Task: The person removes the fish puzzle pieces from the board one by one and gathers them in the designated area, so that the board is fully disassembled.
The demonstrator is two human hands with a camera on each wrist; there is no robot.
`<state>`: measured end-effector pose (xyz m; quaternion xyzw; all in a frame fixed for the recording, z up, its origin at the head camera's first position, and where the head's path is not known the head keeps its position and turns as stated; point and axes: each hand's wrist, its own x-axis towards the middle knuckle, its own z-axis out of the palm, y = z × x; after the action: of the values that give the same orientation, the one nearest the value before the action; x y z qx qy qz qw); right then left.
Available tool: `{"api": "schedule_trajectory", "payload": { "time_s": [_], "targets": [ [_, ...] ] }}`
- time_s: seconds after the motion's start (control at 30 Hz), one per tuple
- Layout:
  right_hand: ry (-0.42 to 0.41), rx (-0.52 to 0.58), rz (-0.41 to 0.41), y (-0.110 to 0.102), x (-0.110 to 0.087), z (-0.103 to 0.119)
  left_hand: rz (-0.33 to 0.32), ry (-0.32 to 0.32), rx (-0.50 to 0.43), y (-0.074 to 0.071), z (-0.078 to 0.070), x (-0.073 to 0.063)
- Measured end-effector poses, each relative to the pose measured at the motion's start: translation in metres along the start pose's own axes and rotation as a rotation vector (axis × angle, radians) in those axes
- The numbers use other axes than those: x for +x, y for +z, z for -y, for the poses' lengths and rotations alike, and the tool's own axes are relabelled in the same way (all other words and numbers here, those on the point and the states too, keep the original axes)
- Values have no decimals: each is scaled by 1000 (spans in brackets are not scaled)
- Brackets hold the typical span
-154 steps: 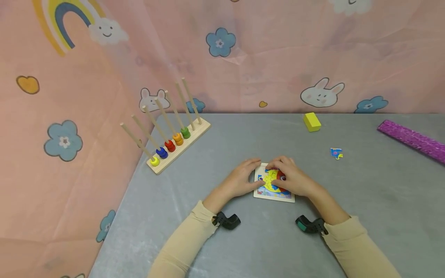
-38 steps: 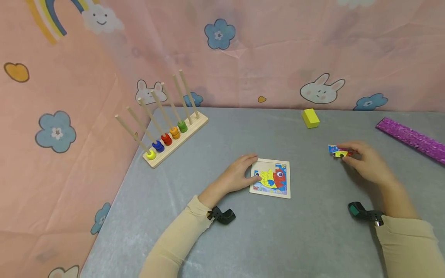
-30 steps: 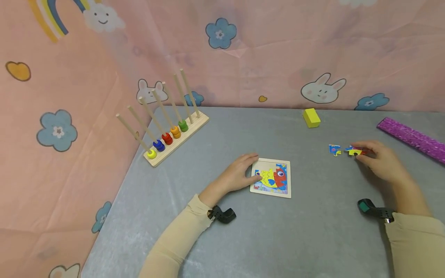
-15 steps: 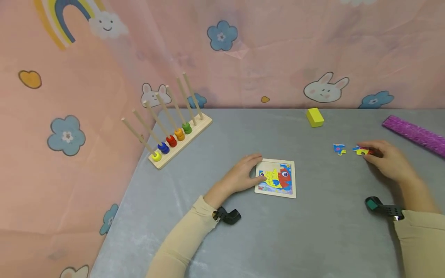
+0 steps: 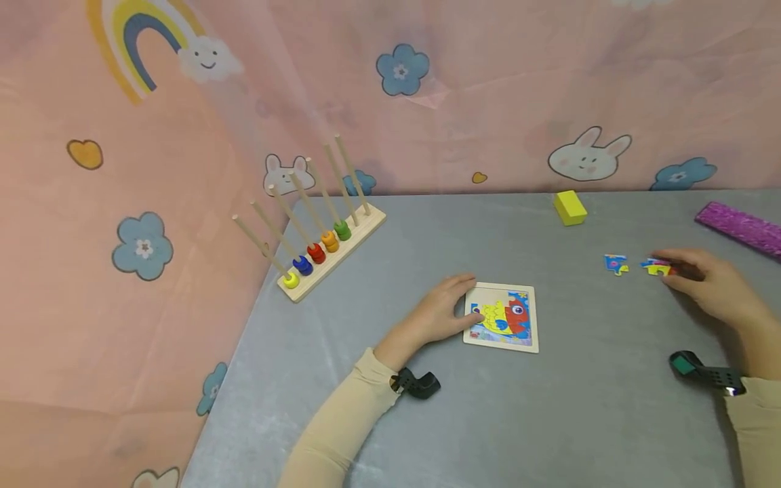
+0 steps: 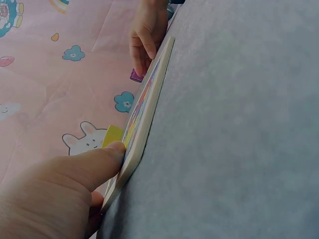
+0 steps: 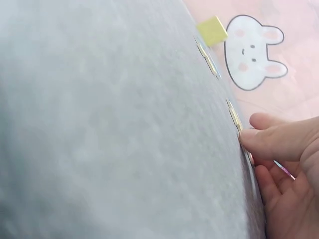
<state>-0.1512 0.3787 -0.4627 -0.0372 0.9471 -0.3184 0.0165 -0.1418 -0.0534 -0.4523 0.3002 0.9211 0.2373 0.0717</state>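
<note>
A small wooden jigsaw puzzle board (image 5: 488,293) with a yellow and red fish lies flat on the grey table; bare wood shows along its upper part. My left hand (image 5: 434,313) holds its left side, thumb over the face and fingers at the upper left corner. Farther right, my right hand (image 5: 710,281) pinches a blue, yellow and red puzzle piece (image 5: 657,267) between thumb and fingers, low at the table. Part of that piece is hidden by the fingers. A blue and yellow puzzle piece (image 5: 616,263) lies loose just left of it, a small gap between them.
A wooden peg stand (image 5: 332,254) with coloured rings and tall rods stands at the back left. A yellow block (image 5: 570,208) sits near the back edge, and a purple glittery strip (image 5: 741,229) lies at the far right. Pink printed cloth hangs behind the table.
My right hand has gone from the board to the right with a puzzle piece, then slid it slightly away from the loose piece. My left hand has stayed on the board; the head view shifted slightly.
</note>
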Motion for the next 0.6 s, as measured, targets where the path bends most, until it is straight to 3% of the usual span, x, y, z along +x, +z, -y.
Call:
{"api": "schedule_trajectory", "payload": {
  "time_s": [0.33, 0.6],
  "targets": [
    [38, 33, -1, 1, -1, -5, -10, 7, -1, 0, -3, -1],
    [64, 65, 15, -1, -5, 18, -10, 8, 12, 1, 0, -2]
  ]
}}
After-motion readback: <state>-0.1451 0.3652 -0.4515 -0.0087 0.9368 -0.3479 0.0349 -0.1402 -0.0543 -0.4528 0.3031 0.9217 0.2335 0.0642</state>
